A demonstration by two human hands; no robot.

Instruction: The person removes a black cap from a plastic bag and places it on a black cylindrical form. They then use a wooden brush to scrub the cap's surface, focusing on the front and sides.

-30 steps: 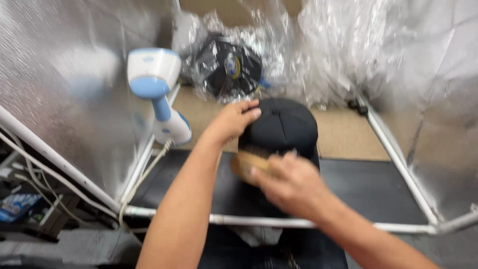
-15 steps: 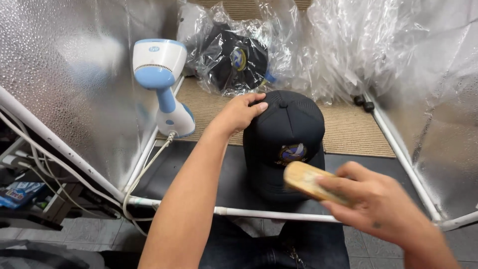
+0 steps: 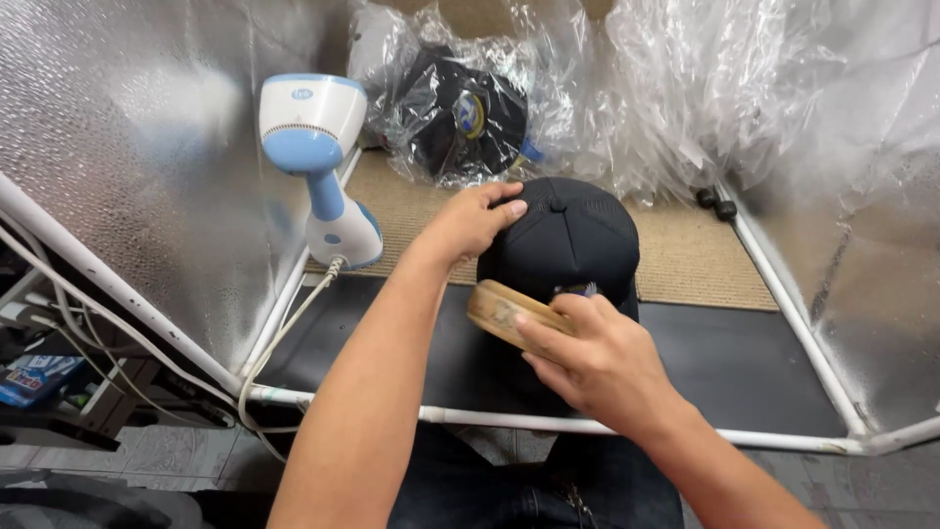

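Far left: crinkled silver foil wall (image 3: 117, 147), white plastic pipe frame (image 3: 127, 299), white cable trailing down. Next: white-and-blue handheld garment steamer (image 3: 315, 162) standing upright on tan woven mat (image 3: 685, 260), just left of the cap, not touched.

Centre: left hand (image 3: 470, 223) resting palm-down on black mesh-backed baseball cap (image 3: 570, 240), fingers spread and curled over crown's upper-left side, steadying, not gripping closed. Cap sitting at middle of booth, where mat meets black rubber mat (image 3: 744, 362); brim pointing toward wearer, so long axis running away-to-near.

Right of that: right hand (image 3: 597, 358) closed around oblong light wooden brush (image 3: 509, 313), held across near-left front of cap, brush long axis slanting left-high to right-low, crosswise to cap's axis. Bristles hidden; contact with cap likely, cannot confirm. Right hand on near side of cap, left hand on far-left side; both at cap.

Behind: second dark cap in clear plastic bag (image 3: 455, 113), well apart. Right: crumpled clear plastic sheeting (image 3: 705, 88).
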